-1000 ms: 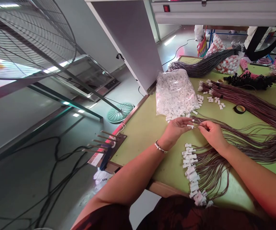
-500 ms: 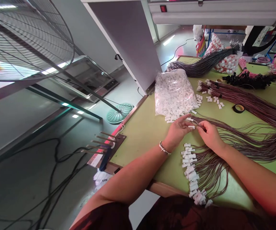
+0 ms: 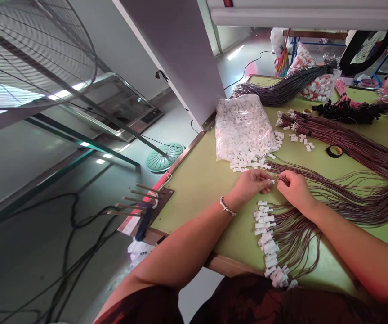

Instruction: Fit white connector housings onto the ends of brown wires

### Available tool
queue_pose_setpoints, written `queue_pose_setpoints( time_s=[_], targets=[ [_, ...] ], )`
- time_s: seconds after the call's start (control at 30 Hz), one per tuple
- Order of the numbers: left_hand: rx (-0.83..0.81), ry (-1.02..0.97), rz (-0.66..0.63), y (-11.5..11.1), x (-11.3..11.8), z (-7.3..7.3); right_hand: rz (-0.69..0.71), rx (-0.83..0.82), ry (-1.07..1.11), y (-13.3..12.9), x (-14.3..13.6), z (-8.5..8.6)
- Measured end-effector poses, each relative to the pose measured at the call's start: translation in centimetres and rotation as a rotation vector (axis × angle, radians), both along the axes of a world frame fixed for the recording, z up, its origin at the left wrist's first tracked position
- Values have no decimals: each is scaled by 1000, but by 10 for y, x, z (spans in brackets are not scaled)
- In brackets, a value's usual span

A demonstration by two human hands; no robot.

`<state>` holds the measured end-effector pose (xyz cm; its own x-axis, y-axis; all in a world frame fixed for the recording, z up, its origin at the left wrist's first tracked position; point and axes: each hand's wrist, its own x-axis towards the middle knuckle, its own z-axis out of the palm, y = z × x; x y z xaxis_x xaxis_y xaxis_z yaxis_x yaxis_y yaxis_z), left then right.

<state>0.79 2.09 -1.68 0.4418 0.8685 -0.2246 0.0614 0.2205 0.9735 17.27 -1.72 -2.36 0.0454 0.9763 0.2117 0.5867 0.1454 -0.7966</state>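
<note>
My left hand (image 3: 255, 183) pinches a small white connector housing (image 3: 272, 182) between thumb and fingers. Just to its right, my right hand (image 3: 292, 188) is closed on thin brown wires (image 3: 283, 179), their tips pointing at the housing. Whether a wire tip sits inside the housing I cannot tell. Below the hands, a row of white housings (image 3: 267, 243) with brown wires attached runs down toward the table's front edge. Behind my left hand lies a clear plastic bag (image 3: 243, 128) full of white housings, with loose ones spilled along its front.
A roll of black tape (image 3: 334, 151) lies right of the hands, beside long brown wire bundles (image 3: 345, 144). Farther back are a dark wire bundle (image 3: 281, 90) and black connectors (image 3: 352, 110). A pegged block (image 3: 160, 202) is fixed at the table's left edge. A fan (image 3: 35, 54) stands left.
My left fingers have drawn together around the white housing, which has turned toward the wires in my right hand. The right hand has barely moved. The view has shifted slightly.
</note>
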Motion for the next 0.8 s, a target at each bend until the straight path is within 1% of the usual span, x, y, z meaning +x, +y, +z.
queue_pose_setpoints(
  time_s=[0.07, 0.2, 0.37, 0.43, 0.5, 0.53, 0.6, 0.63, 0.67, 0.7, 0.73, 0.77, 0.8],
  targets=[
    [33, 3, 12, -1, 2, -3, 5, -23, -21, -1, -1, 0],
    [76, 66, -10, -6, 8, -6, 14, -45, -58, 0, -2, 0],
    [64, 48, 41, -12, 16, -4, -18, -58, -1, 2, -2, -3],
    [104, 104, 27, -12, 15, -1, -3, -68, 28, 2, -1, -3],
    [205, 240, -51, -11, 9, 5, 33, -81, 86, 2, 2, -1],
    [273, 321, -125, -11, 4, 10, 46, -94, 144, 2, 4, 0],
    [425, 450, -332, -8, -10, 22, 54, -143, 295, 2, 6, 2],
    [489, 477, -453, -7, -18, 28, 55, -182, 364, 2, 7, 3],
    [545, 474, -565, -5, -26, 34, 57, -225, 416, 2, 7, 4],
    [577, 455, -649, -2, -34, 39, 63, -264, 445, 2, 7, 4],
    [590, 438, -696, 2, -41, 42, 73, -296, 457, 2, 6, 5],
    [610, 449, -646, 6, -47, 44, 81, -319, 461, 2, 6, 5],
    [647, 496, -499, 11, -51, 44, 84, -332, 462, 2, 5, 5]
  ],
)
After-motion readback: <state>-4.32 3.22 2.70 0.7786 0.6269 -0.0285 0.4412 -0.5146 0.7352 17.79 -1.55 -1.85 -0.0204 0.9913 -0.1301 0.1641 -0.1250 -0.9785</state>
